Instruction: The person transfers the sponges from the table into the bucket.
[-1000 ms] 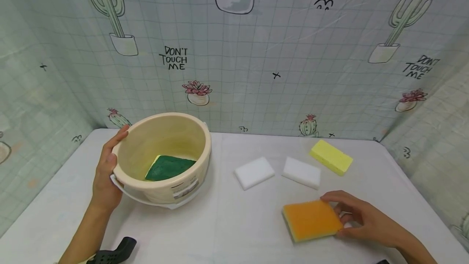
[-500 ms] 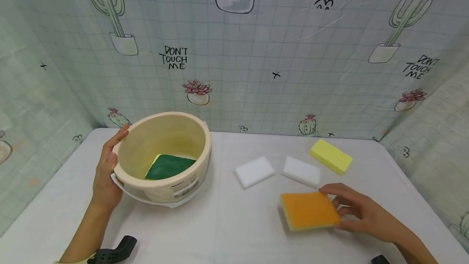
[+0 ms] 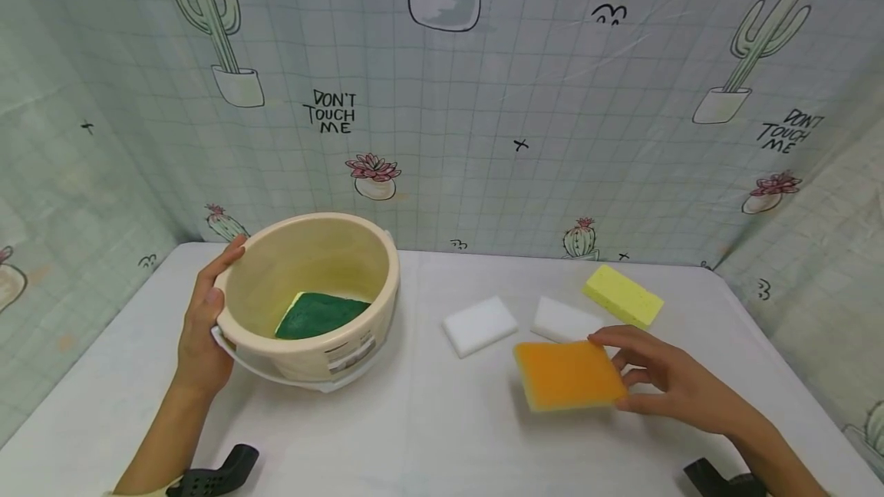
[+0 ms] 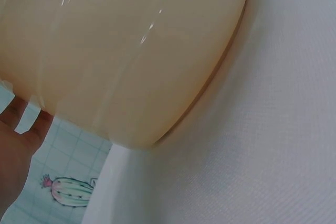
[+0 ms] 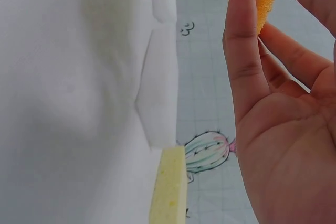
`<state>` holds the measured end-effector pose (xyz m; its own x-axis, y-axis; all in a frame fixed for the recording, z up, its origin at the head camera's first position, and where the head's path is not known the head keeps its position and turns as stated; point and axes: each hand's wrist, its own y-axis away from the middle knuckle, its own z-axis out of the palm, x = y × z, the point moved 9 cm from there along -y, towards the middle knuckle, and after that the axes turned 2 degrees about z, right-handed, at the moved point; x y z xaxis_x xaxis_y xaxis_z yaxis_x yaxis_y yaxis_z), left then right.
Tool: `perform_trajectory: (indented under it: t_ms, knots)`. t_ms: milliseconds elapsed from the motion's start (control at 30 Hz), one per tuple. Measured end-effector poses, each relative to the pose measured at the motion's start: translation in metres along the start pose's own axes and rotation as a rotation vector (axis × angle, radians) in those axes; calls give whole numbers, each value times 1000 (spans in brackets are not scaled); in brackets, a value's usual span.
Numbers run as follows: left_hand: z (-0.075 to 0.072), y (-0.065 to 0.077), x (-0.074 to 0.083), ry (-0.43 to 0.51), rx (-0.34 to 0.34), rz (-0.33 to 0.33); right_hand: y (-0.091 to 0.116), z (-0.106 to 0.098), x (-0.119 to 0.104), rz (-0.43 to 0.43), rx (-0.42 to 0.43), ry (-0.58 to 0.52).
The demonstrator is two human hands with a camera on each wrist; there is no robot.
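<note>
My left hand (image 3: pixel 202 328) grips the left rim of a cream bucket (image 3: pixel 359 332), which leans toward me on the table. A green sponge (image 3: pixel 321 316) lies inside it, partly hidden by the near wall. In the left wrist view the bucket's side (image 4: pixel 121 51) fills the upper left, with fingertips against it. My right hand (image 3: pixel 666 378) pinches an orange sponge (image 3: pixel 569 376) with a paler underside by its right end, thumb at the near corner. The sponge is raised above the table, its shadow below. In the right wrist view thumb and fingers hold its orange edge (image 5: pixel 269 4).
Two white sponges (image 3: pixel 479 325) lie mid-table, the right one (image 3: pixel 565 317) partly covered by the orange sponge in the head view. Behind them at the right is a yellow sponge (image 3: pixel 623 294). A cactus-print curtain (image 3: pixel 442 113) encloses the table (image 3: pixel 414 436) at the back and sides.
My right hand has lifted the orange sponge and carried it away from me and to the left, over the near edge of a white sponge. The left hand and bucket stay in place.
</note>
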<state>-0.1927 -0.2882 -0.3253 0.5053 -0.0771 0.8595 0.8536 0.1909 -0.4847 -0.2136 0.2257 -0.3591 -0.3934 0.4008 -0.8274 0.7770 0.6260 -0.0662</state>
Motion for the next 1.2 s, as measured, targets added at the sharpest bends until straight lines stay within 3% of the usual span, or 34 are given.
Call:
perform_trajectory:
  t_ms: [700, 833, 1200]
  knots:
    - [0, 1, 1, -2, -11, 15, -39, 5, -39, -135, -1, -46]
    - [1, 0, 3, 9, -31, 27, -48, 7, -43, -130, -8, -74]
    - [-1, 0, 1, -1, 6, 14, -67, 9, -56, -114, 38, -101]
